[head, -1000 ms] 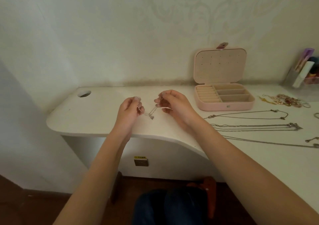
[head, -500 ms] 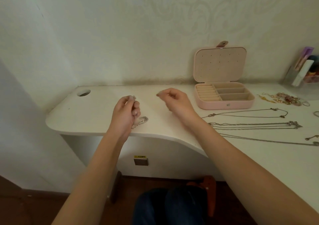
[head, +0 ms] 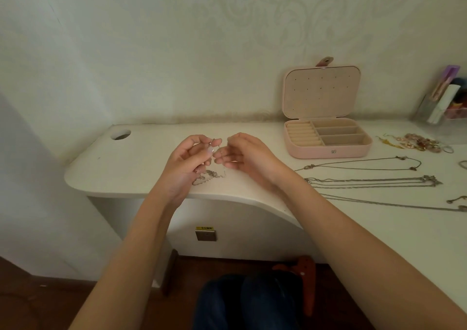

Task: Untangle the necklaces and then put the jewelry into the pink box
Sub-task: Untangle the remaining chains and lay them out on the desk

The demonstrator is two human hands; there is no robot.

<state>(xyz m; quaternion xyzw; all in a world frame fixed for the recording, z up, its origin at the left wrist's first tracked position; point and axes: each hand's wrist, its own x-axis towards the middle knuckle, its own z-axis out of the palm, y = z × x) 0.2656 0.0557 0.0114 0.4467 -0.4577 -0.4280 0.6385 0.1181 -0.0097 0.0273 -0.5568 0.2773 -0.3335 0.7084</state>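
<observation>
Hanging from the left hand (head: 187, 162), which pinches its upper end, the tangled chain (head: 208, 175) pools on the tabletop (head: 141, 168) directly beneath. Right hand (head: 242, 152), fingers loosely curled, sits just beside; contact unclear. Pink box (head: 328, 137) lies well right.

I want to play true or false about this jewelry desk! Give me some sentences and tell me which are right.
1. The pink box is open. True.
2. The left hand pinches a thin silver chain. True.
3. Necklaces already lie in the pink box. False: its compartments look empty.
4. Several long necklaces lie stretched out on the desk, right of the hands. True.
5. The right hand rests on the pink box. False: it is beside the left hand, away from the box.
</observation>
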